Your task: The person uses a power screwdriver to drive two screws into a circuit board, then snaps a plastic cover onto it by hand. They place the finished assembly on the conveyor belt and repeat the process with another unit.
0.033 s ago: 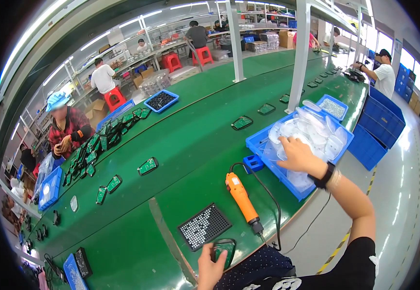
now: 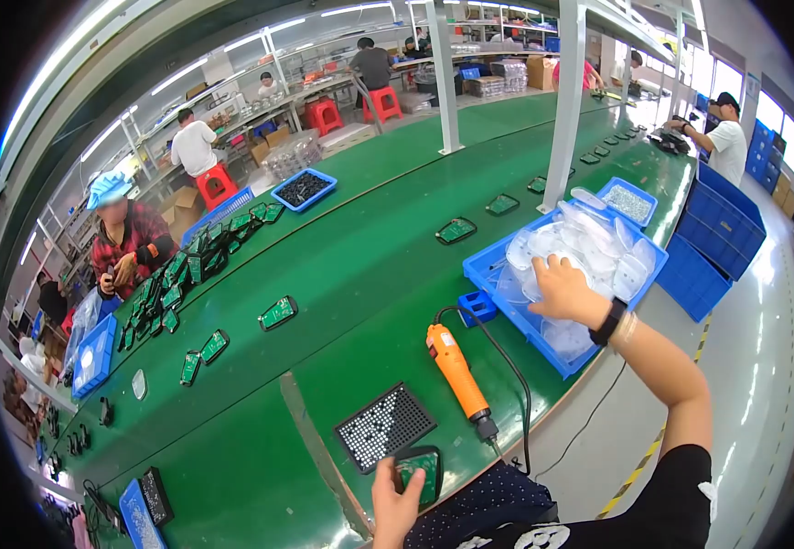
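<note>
Near the front edge of the bench, my left hand (image 2: 397, 501) is closed round the side of a black casing with a green circuit board (image 2: 421, 476) in it. My right hand (image 2: 566, 291) reaches over a blue tray (image 2: 543, 353) heaped with clear plastic covers (image 2: 589, 240). Its fingers are apart on top of the covers, and no cover shows lifted in them. Between the hands lies an orange electric screwdriver (image 2: 456, 371) with a black cord. A black perforated plate (image 2: 385, 426), partly filled with small white pieces, sits just beyond the casing.
Several cased boards (image 2: 278, 313) lie along the green bench, with a pile of them (image 2: 173, 279) at the left. A smaller blue tray (image 2: 628, 201) stands behind the covers. A white post (image 2: 563, 119) rises beside them. Across the bench, a co-worker (image 2: 127, 238) handles something dark.
My right hand has shifted very slightly over the covers. The casing in my left hand has turned and moved a little. The other things on the bench look the same.
</note>
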Tool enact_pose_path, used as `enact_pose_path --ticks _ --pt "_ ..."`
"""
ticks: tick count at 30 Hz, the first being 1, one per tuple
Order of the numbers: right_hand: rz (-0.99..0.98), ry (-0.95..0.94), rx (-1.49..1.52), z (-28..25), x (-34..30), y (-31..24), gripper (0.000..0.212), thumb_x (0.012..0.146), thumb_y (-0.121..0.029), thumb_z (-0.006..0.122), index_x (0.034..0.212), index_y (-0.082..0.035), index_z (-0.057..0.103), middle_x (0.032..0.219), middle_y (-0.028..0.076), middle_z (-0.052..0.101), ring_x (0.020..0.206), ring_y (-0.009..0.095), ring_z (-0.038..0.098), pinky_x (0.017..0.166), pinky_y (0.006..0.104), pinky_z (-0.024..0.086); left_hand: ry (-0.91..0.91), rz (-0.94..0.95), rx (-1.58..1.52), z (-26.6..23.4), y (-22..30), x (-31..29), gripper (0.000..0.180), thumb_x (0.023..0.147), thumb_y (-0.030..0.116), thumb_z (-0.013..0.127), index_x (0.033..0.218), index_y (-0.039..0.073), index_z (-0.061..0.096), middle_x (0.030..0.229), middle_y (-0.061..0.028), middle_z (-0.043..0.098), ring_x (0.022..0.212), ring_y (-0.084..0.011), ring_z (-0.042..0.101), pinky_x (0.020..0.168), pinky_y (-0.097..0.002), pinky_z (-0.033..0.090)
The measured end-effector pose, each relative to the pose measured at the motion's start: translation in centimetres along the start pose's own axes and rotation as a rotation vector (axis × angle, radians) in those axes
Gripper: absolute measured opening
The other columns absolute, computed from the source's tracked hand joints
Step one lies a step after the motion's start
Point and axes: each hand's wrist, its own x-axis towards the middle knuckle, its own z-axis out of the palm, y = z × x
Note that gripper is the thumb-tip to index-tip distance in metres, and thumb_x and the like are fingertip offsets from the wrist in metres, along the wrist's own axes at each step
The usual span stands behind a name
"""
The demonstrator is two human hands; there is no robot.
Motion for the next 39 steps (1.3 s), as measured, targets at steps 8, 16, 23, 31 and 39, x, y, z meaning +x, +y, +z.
enact_pose_path --ticks 8,16,23,31,39 --pt "-0.003 -0.232 0.135 1.0 1.6 1.5 0.027 0.065 -0.01 0.063 0.088 0.002 0.057 0.083 0.023 0.056 0.071 0.032 0.061 0.063 0.0382 0.05 -0.065 -0.163 -0.983 1.3 6.1 2.9 0.045 0.091 0.003 0.039 0.132 0.013 0.023 0.121 -0.0162 0.044 0.102 -0.036 0.053 0.084 -0.0548 0.047" --pt "0.047 -0.363 2.123 -11.4 -5.1 -11.2 0.027 0.078 0.001 0.061 0.104 0.002 0.055 0.087 0.007 0.057 0.087 0.015 0.06 0.075 0.0301 0.052 -0.102 -0.036 -1.029 3.4 9.2 3.6 0.055 0.092 0.025 0.045 0.137 0.014 0.016 0.127 -0.0169 0.04 0.111 -0.0356 0.048 0.09 -0.0464 0.044" --pt "-0.117 -0.203 1.848 -9.3 -6.4 -13.1 0.026 0.072 0.002 0.066 0.097 0.001 0.06 0.087 0.007 0.061 0.08 0.014 0.058 0.068 0.0282 0.048 -0.382 0.056 -1.029 3.3 9.3 2.1 0.075 0.08 0.011 0.061 0.137 0.011 0.013 0.125 -0.0159 0.041 0.115 -0.0245 0.045 0.094 -0.0394 0.04" --pt "-0.138 -0.068 1.683 -8.4 -6.3 -13.6 0.019 0.069 0.003 0.068 0.087 0.0 0.063 0.078 0.005 0.061 0.075 0.014 0.051 0.068 0.0262 0.04 -0.227 -0.075 -0.813 3.8 9.9 1.8 0.089 0.061 -0.007 0.061 0.136 0.007 0.016 0.118 -0.0187 0.046 0.111 -0.0312 0.048 0.093 -0.0429 0.042" --pt "0.153 -0.169 1.984 -9.1 -6.7 -14.6 0.015 0.068 0.001 0.07 0.081 -0.002 0.063 0.074 0.002 0.059 0.074 0.013 0.051 0.074 0.0265 0.038 -0.308 0.033 -0.841 3.4 8.4 1.8 0.084 0.07 0.015 0.069 0.136 0.007 0.017 0.12 -0.0194 0.045 0.113 -0.0296 0.047 0.095 -0.042 0.041"
